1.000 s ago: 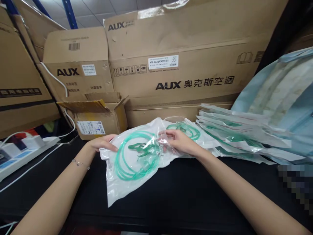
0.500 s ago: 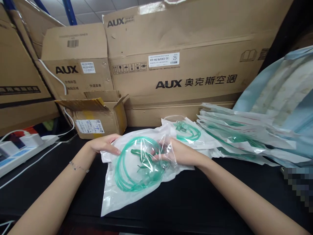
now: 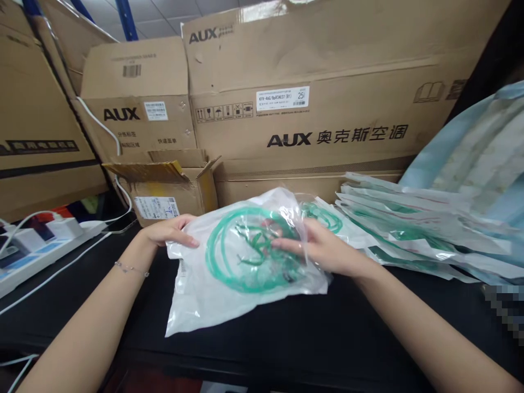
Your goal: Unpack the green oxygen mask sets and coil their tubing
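A clear-fronted, white-backed pouch (image 3: 192,295) is held up, tilted, above the black table. It contains coiled green tubing (image 3: 216,273) and a crumpled, see-through green oxygen mask (image 3: 270,267). My left hand (image 3: 174,232) grips the pouch's upper left edge, thumb on the front. My right hand (image 3: 315,245) reaches in at the pouch's right end, its fingers seen through the shiny film, closed about the oxygen mask's upper right part. Film glare partly hides those fingertips.
Similar pouches lie in a stack (image 3: 409,229) at the right, with another pouch (image 3: 327,218) behind my right hand. An opened small carton (image 3: 192,194) stands behind my left hand. Large AUX cartons (image 3: 335,98) wall the back. A power strip (image 3: 77,240) with plugs lies left.
The pouch's lower edge has risen and its front has turned slightly. My right hand has moved a little right and up, with the mask and tubing shifting inside. The view has shifted slightly.
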Available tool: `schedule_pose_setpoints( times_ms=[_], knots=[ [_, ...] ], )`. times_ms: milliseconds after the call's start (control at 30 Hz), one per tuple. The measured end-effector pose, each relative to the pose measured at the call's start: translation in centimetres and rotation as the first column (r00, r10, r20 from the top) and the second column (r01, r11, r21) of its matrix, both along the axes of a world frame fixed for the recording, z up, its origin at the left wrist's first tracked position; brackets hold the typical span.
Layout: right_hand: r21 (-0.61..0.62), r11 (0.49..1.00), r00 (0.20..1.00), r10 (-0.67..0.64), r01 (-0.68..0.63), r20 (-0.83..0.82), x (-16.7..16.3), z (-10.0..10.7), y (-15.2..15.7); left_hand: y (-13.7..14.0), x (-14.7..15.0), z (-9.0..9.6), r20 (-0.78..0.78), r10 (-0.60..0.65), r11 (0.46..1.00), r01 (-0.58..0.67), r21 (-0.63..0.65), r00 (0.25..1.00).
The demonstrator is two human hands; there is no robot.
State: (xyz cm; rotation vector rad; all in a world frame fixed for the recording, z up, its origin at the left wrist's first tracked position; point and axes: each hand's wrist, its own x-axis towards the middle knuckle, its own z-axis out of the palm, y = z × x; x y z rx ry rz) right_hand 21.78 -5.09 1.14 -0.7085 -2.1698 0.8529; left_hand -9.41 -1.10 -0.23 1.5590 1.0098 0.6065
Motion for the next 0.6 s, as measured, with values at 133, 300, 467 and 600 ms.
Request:
schedule_pose_setpoints(
  times_ms=[133,300,467,600],
  knots=[
    [-0.088,0.983,0.960,-0.174,0.159,-0.217,1.5,0.7,1.3,-0.2,-1.6,0.2,0.025,0.108,0.994,-0.108,0.025,0.994],
    [-0.406,0.899,0.830,-0.349,0.166,-0.435,2.7,0.7,3.0,-0.2,-3.2,0.1,0.010,0.192,0.981,-0.193,0.028,0.981],
    [-0.564,0.812,0.767,-0.456,0.150,-0.452,2.2,-0.1,3.5,-2.8,-4.8,-0.2,-0.038,0.289,0.957,-0.289,0.019,0.956],
    [-0.597,0.796,0.753,-0.451,0.096,-0.480,0.6,-0.3,3.6,-8.4,-7.7,-1.5,-0.175,0.401,0.914,-0.406,0.007,0.899]
  ],
)
